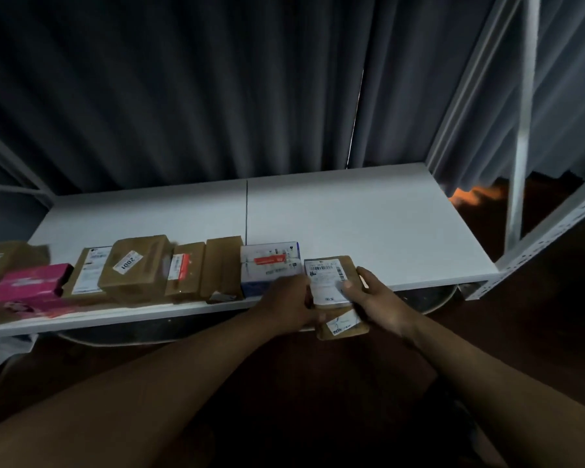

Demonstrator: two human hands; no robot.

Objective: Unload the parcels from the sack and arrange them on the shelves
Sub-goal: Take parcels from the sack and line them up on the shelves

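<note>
Grasping a brown parcel at the shelf edge, both hands, left and right, flank it at nine and three o'clock.

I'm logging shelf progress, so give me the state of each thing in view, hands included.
Brown parcel: held by both hands, over the shelf's front edge.
Left hand: grips the parcel's left side.
Right hand: fingers curled on its label.
White-and-blue box: resting on the shelf.
Pink box: resting at the row's left.
Shelf: right part bare.
Curtain: drawn, narrow gap.
</note>
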